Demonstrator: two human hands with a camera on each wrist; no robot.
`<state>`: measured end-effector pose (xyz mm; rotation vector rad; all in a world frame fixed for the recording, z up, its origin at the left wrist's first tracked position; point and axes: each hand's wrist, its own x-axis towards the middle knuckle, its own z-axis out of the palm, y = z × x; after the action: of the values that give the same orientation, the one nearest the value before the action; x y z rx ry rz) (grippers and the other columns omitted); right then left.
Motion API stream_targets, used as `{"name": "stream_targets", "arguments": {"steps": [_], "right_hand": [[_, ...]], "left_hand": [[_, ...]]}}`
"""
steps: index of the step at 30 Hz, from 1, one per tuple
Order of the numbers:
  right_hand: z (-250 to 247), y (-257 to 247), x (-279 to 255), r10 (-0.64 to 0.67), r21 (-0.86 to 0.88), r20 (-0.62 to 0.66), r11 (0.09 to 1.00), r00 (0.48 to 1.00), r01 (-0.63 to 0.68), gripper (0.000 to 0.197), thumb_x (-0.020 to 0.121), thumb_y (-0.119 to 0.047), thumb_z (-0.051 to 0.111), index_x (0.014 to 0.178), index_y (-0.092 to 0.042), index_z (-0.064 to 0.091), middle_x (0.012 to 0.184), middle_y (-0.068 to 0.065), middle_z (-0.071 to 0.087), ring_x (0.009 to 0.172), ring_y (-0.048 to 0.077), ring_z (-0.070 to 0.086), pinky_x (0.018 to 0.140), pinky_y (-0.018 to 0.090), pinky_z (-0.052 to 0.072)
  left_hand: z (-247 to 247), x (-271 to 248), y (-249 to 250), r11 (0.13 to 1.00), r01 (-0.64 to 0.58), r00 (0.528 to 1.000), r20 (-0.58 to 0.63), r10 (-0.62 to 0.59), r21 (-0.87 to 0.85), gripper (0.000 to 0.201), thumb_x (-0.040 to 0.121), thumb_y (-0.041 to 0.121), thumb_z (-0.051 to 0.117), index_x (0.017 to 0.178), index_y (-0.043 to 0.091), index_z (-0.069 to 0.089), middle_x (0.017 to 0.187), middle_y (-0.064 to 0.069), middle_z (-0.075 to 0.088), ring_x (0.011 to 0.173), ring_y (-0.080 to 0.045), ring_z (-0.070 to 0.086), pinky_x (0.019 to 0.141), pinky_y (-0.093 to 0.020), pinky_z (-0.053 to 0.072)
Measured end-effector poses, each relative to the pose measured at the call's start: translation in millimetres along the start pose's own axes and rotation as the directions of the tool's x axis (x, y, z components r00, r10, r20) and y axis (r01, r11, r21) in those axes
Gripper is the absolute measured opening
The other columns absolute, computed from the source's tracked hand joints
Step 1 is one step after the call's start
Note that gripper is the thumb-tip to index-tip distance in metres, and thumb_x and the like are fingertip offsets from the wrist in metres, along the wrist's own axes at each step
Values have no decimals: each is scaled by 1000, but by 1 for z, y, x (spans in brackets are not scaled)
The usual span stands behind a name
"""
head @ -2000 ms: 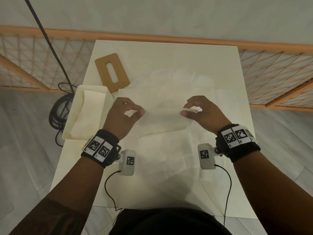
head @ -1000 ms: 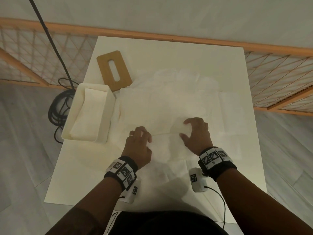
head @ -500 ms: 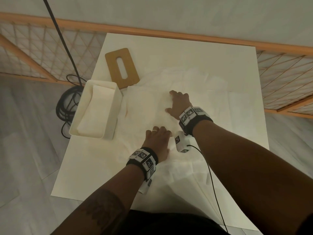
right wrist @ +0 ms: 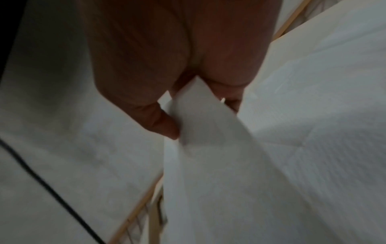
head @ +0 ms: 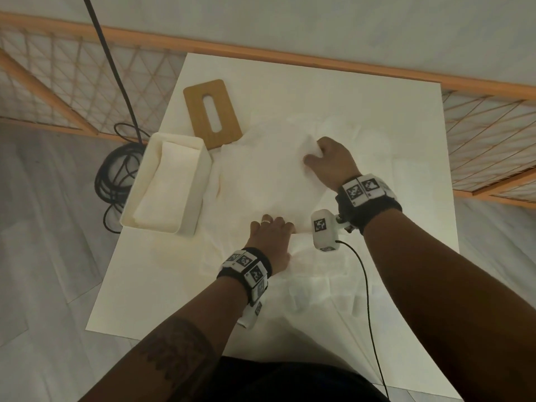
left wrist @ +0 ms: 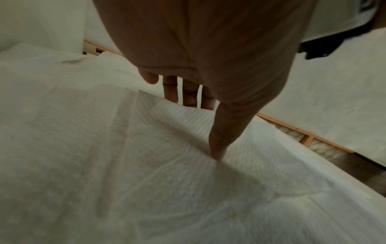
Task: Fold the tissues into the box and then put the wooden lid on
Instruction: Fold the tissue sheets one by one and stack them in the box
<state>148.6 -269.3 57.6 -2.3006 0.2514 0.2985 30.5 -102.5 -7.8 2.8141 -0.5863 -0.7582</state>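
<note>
Several loose tissues (head: 290, 280) lie spread and overlapping across the middle of the white table (head: 377, 111), and one larger tissue sheet (head: 266, 181) lies on top of them, just right of the box. The right hand (head: 330, 163) pinches the far right corner of that sheet between thumb and curled fingers and holds it lifted off the pile; the right wrist view shows the thumb (right wrist: 165, 125) pressed against a raised fold of tissue (right wrist: 200, 132). The left hand (head: 271, 236) rests on the near edge of the same sheet with straight fingers; in the left wrist view its thumb tip (left wrist: 217, 148) presses on the paper while the other fingers reach flat beyond a turned edge, gripping nothing. The open white tissue box (head: 200, 181) stands at the table's left edge with folded tissues (head: 165, 187) already inside it. The wooden lid (head: 213, 113), with a long slot in its middle, lies flat on the table beyond the box, its near corner touching the spread paper. A coil of black cable (head: 116, 175) lies on the floor left of the table, and an orange lattice railing (head: 72, 82) runs behind it
</note>
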Motion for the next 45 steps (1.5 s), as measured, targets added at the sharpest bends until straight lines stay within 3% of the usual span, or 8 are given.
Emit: {"name": "stream_targets", "arguments": {"steps": [5, 9, 12, 16, 20, 23, 37, 45], "right_hand": [[-36, 13, -42, 81, 779, 177, 598, 981, -190, 27, 92, 3, 58, 120, 3, 62, 107, 15, 73, 95, 31, 72, 79, 39, 58], [-51, 29, -72, -113, 881, 350, 376, 930, -286, 51, 90, -1, 57, 139, 12, 49, 130, 28, 60, 116, 41, 62, 93, 44, 55], [-56, 40, -87, -166, 876, 367, 394, 915, -279, 54, 91, 3, 56, 144, 3, 48, 142, 28, 55, 129, 45, 56, 104, 54, 49], [-58, 52, -104, -106, 843, 333, 479, 937, -245, 53, 90, 11, 56, 141, -3, 53, 135, 22, 63, 120, 40, 64, 94, 50, 57], [-55, 63, -111, -21, 821, 339, 495, 941, -285, 49, 93, 6, 59, 140, -5, 54, 133, 20, 65, 119, 38, 65, 90, 47, 59], [-52, 69, -109, 40, 816, 335, 487, 941, -311, 39, 98, -10, 61, 137, -8, 59, 132, 17, 67, 120, 35, 65, 99, 49, 55], [-56, 83, -112, 0, 665, 336, 708, 942, -237, 31, 96, 9, 46, 101, -3, 74, 109, 13, 74, 99, 36, 68, 86, 41, 58], [-52, 85, -116, 54, 734, 492, 512, 869, -447, 46, 99, -23, 37, 124, 0, 69, 125, 18, 69, 98, 32, 67, 85, 41, 54]], "left_hand": [[-14, -2, -11, 789, 174, 974, -16, -227, -589, 63, 89, 69, 50, 132, 24, 57, 133, 3, 58, 131, -24, 42, 110, -44, 34], [-49, -9, -8, -291, 117, 954, 189, -232, -950, 70, 85, 73, 46, 125, 20, 64, 132, -11, 66, 121, -30, 59, 92, -40, 42], [-77, -15, -5, -556, 37, 977, 148, -156, -830, 85, 83, 88, 34, 111, 22, 79, 123, -11, 71, 107, -30, 69, 99, -47, 46], [-104, -17, -4, -498, 88, 993, 118, -29, -863, 71, 90, 72, 39, 116, 16, 75, 116, -10, 74, 104, -28, 73, 82, -41, 61], [-95, -7, -20, -34, -42, 982, -35, -188, -999, 20, 102, 15, 57, 116, 14, 72, 113, -9, 76, 111, -35, 69, 93, -46, 57], [-93, -9, -27, 141, -53, 975, -82, -208, -989, 22, 101, 10, 59, 109, 20, 77, 112, -10, 76, 105, -34, 72, 99, -53, 54], [-87, -30, -39, 248, -38, 999, -38, 6, -968, 62, 87, -24, 38, 67, 17, 79, 95, -2, 78, 93, -24, 72, 78, -26, 56], [-71, -29, -45, -19, 109, 994, 109, -28, -994, 26, 84, 7, 54, 92, -5, 75, 117, -22, 71, 111, -37, 67, 89, -38, 58]]}}
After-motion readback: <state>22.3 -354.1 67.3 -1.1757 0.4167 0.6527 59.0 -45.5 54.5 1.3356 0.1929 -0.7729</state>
